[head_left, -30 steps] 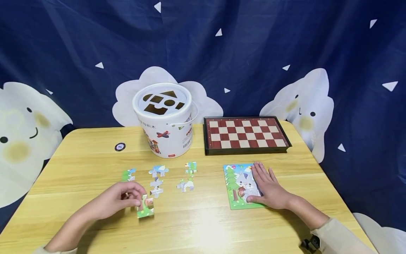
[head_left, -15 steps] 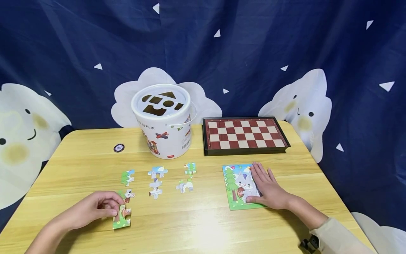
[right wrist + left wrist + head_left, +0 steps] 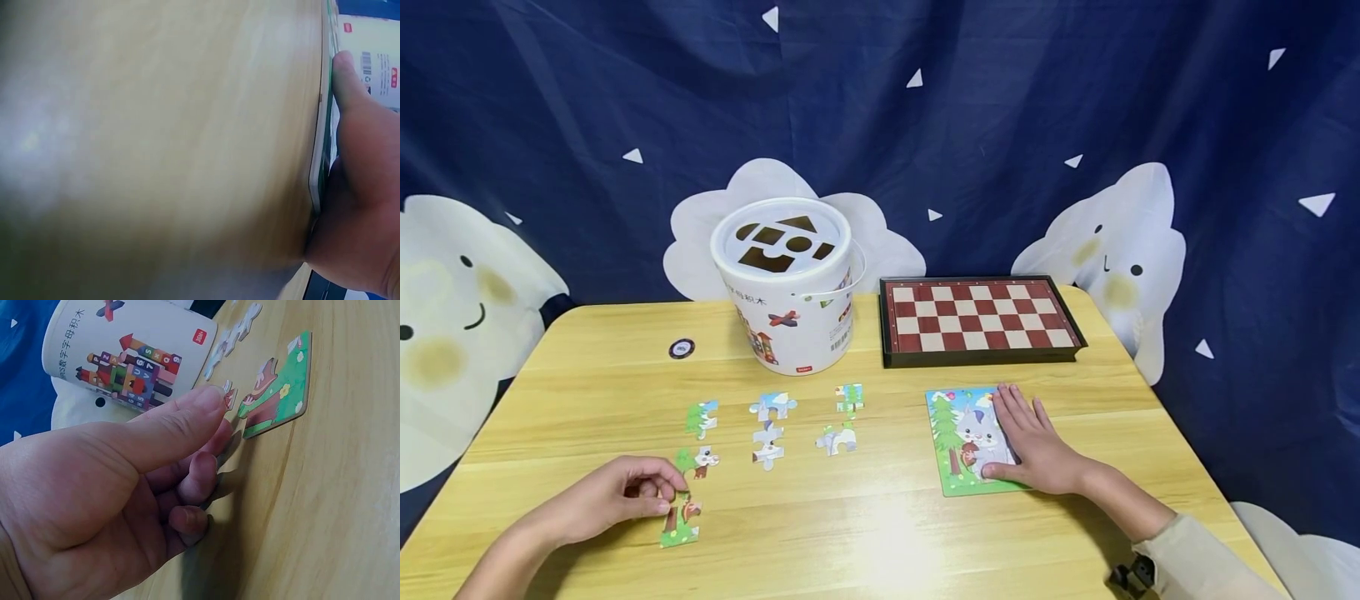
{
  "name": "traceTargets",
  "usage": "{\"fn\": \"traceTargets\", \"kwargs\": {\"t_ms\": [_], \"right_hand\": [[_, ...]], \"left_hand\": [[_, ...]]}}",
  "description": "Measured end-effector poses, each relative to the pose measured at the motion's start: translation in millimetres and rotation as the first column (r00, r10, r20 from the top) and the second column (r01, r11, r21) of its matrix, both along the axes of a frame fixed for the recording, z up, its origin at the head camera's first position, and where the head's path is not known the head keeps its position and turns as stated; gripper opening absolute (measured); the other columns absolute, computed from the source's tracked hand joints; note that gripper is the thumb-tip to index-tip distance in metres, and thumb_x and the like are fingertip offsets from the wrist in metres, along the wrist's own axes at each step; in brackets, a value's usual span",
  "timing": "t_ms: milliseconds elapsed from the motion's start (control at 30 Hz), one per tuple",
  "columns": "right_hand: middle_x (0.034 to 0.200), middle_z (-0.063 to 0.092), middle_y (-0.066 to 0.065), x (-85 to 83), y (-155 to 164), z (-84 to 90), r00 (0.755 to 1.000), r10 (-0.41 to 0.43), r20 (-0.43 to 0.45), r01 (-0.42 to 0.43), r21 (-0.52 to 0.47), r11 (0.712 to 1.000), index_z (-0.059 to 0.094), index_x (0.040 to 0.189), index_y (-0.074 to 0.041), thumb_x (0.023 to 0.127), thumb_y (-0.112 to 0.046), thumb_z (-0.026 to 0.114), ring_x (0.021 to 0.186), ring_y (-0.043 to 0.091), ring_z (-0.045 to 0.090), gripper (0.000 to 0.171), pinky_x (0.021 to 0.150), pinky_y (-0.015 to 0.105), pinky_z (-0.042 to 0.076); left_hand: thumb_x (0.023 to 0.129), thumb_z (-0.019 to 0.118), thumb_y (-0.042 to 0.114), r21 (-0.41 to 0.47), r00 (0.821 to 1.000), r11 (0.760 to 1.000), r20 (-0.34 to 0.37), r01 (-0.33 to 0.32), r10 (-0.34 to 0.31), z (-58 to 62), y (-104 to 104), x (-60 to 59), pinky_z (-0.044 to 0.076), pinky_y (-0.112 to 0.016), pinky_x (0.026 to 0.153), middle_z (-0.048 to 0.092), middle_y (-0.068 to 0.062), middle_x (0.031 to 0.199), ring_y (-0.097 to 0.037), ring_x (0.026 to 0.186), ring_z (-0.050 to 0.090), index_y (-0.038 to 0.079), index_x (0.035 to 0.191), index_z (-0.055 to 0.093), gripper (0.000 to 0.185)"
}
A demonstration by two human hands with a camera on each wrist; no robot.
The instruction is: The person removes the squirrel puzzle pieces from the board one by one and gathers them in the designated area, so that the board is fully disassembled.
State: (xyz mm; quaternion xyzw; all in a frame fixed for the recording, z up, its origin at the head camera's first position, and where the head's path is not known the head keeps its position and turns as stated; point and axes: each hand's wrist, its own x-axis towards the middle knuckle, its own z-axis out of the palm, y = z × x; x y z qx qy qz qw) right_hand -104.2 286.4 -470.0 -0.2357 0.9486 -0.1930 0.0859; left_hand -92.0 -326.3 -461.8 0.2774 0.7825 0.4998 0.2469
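Note:
In the head view my left hand (image 3: 636, 493) is beside a corner jigsaw piece (image 3: 681, 523) with a tree trunk and grass. That piece lies on the table, just off the fingertips. The left wrist view shows the thumb and loosely curled fingers with nothing between them, and the jigsaw piece (image 3: 284, 394) just past the thumb tip. Above it are a piece with a green patch and grey animal face (image 3: 700, 460) and a tree piece (image 3: 702, 419). My right hand (image 3: 1037, 450) rests flat, fingers extended, on a square squirrel picture board (image 3: 951, 450), covering its right side.
More jigsaw pieces lie mid-table: a grey-and-blue group (image 3: 768, 450) and a green-and-grey group (image 3: 837, 439). Behind stand a white bucket (image 3: 808, 333) with cut-out shapes in its lid and a folded chessboard (image 3: 981, 321). A round dark chip (image 3: 682, 348) lies at the back left.
My left hand has carried the corner piece left, to below the other left-hand pieces, and let go of it there. The right hand stays on the picture board.

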Motion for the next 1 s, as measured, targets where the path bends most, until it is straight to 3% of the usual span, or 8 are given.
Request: {"fn": "traceTargets", "kwargs": {"t_ms": [233,433,600,767,1000], "right_hand": [[0.163,0.008,0.034,-0.1,-2.4,-2.8,1.0,0.007,-0.01,-0.008,-0.078,0.997,0.015,0.156,0.013,0.09,-0.056,0.07,0.151,0.05,0.001,0.111,0.118,0.065,-0.005],[0.165,0.004,0.031,-1.4,-1.9,-2.5,0.999,-0.016,0.044,0.02,-0.084,0.996,0.012,0.157,0.011,0.09,-0.055,0.07,0.152,0.047,-0.002,0.111,0.119,0.064,-0.006],[0.165,0.003,0.031,-2.5,1.3,4.8,0.993,-0.034,0.11,0.046,-0.113,0.993,0.01,0.158,0.011,0.092,-0.051,0.071,0.152,0.048,-0.003,0.108,0.119,0.065,-0.004],[0.165,0.0,0.031,-5.6,11.6,13.0,0.989,-0.031,0.147,0.054,-0.156,0.986,0.008,0.158,0.01,0.093,-0.047,0.072,0.152,0.048,-0.006,0.107,0.119,0.064,0.001],[0.165,0.0,0.031,-8.9,34.0,19.5,0.986,-0.029,0.162,0.058,-0.177,0.983,0.008,0.158,0.01,0.091,-0.042,0.076,0.152,0.048,-0.006,0.109,0.121,0.061,0.0]], "left_hand": [[0.097,0.063,-0.002,0.003,1.0,1.0,-0.01,0.004,-0.004,3.1,-0.4,0.2,0.048,-0.028,0.062,0.065,-0.004,0.091,-0.014,0.078,0.058,0.0,0.111,0.067,0.015],[0.097,0.065,0.0,-0.055,0.985,0.998,-0.173,-0.01,0.0,19.5,16.0,-5.3,0.045,-0.028,0.055,0.063,0.003,0.085,-0.01,0.071,0.055,0.007,0.108,0.068,0.013],[0.097,0.069,0.01,-0.148,0.957,0.988,-0.29,-0.041,-0.004,45.9,51.5,-13.8,0.046,-0.024,0.061,0.061,0.013,0.085,-0.006,0.075,0.056,0.013,0.105,0.069,0.009],[0.099,0.069,0.021,-0.193,0.957,0.981,-0.289,-0.021,-0.036,68.5,93.4,-28.1,0.047,-0.024,0.066,0.061,0.012,0.088,-0.007,0.081,0.057,0.015,0.107,0.068,0.01],[0.097,0.072,0.02,-0.197,0.961,0.978,-0.25,0.069,-0.118,72.2,157.3,-49.3,0.051,-0.026,0.073,0.063,0.011,0.09,-0.009,0.083,0.058,0.016,0.107,0.068,0.012]]}}
